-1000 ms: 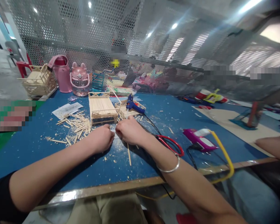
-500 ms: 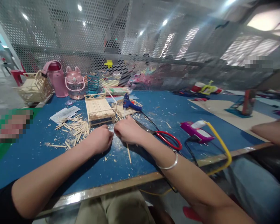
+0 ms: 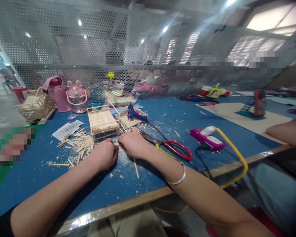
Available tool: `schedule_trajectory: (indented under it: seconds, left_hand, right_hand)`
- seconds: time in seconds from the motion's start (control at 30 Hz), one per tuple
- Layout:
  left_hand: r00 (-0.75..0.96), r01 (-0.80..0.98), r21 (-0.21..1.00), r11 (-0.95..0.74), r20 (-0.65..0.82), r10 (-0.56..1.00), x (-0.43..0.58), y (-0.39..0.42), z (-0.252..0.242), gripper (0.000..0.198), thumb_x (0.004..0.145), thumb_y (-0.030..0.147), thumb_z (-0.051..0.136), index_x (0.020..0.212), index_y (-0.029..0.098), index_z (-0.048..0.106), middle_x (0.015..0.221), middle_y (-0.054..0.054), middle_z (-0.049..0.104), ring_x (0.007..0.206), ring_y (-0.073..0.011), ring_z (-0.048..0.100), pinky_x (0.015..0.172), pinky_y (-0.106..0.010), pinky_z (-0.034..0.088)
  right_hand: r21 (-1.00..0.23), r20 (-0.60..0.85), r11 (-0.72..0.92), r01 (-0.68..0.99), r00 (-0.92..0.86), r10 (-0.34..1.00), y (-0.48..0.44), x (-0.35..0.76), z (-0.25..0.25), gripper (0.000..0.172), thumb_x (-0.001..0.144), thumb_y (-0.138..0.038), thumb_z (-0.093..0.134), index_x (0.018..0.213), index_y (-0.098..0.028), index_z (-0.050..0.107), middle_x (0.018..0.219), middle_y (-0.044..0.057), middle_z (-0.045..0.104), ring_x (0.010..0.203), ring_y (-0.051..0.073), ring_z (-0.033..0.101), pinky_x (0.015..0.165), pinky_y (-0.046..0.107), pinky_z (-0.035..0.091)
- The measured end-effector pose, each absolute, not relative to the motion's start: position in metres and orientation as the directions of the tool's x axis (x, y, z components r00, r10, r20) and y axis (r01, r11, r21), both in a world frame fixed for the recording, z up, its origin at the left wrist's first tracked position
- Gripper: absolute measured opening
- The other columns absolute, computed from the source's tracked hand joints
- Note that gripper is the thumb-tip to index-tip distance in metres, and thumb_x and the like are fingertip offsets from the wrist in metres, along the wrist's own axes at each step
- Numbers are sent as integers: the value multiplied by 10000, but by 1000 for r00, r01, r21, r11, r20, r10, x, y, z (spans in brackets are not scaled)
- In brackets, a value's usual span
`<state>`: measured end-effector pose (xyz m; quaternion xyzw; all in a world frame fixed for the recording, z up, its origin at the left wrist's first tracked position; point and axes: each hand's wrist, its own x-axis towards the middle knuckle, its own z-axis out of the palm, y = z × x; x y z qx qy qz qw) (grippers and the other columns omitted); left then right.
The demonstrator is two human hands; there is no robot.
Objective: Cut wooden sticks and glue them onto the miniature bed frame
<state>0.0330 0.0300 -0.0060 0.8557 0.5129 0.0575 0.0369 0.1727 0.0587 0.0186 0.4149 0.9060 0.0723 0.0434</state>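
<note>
My left hand [image 3: 105, 153] is closed with its fingertips pinched together, low over the blue table; whatever it holds is hidden. Close beside it, my right hand [image 3: 132, 143] is also closed, fingertips turned toward the left hand. A thin wooden stick [image 3: 136, 168] juts out below the right hand; whether the fingers grip it cannot be seen. Just beyond the hands stands a miniature bed [image 3: 103, 121] made of wooden sticks. A blue hot glue gun [image 3: 137, 115] rests on a second small stick frame [image 3: 124, 120]. Scissors [image 3: 177, 148] with red handles lie right of my right hand.
Broken sticks [image 3: 80, 141] and paper [image 3: 67, 129] lie left on the blue table [image 3: 162, 112]. Behind stand a pink bottle [image 3: 60, 95], a pink jug [image 3: 76, 98] and another stick model [image 3: 34, 103]. A purple device [image 3: 208, 140] with a yellow strap sits right, near another person's arm [image 3: 286, 131].
The view has tilted and shifted slightly, so the scene sits a little differently. Both hands stay closed in nearly the same place; a bit of yellow now shows beside the scissors.
</note>
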Motion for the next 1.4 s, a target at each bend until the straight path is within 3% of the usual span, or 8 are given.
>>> schedule_trajectory:
  seconds: [0.33,0.57,0.83,1.4]
  left_hand:
    - [454,877,147,-456,54,890,33,32,-5,323,849,204,385,738,147,684,768,-88,603,705,-182,594,673,-281,433]
    - [444,882,145,-448,60,894,34,31,-4,319,851,221,394,730,151,682,772,-92,610,714,-198,601,668,-292,434]
    - [454,877,145,-458,60,889,33,31,-4,321,855,217,397,738,144,686,776,-95,618,711,-189,601,677,-286,440]
    - [429,891,137,-432,54,902,33,32,-4,336,860,209,379,767,140,695,794,-99,627,721,-193,608,680,-288,448]
  right_hand:
    - [134,-46,630,765,-630,775,60,176,18,187,811,-151,469,814,-190,652,901,60,712,876,206,629,683,305,296]
    - [168,-23,627,761,-632,774,61,173,16,157,745,-114,521,783,-177,659,874,78,716,859,223,639,674,310,313]
    - [212,-7,615,759,-628,778,60,169,15,172,778,-124,497,787,-149,667,866,123,711,865,237,638,740,341,305]
    - [177,-43,606,776,-609,792,61,171,17,169,734,-105,514,786,-149,670,867,125,713,852,239,642,728,340,310]
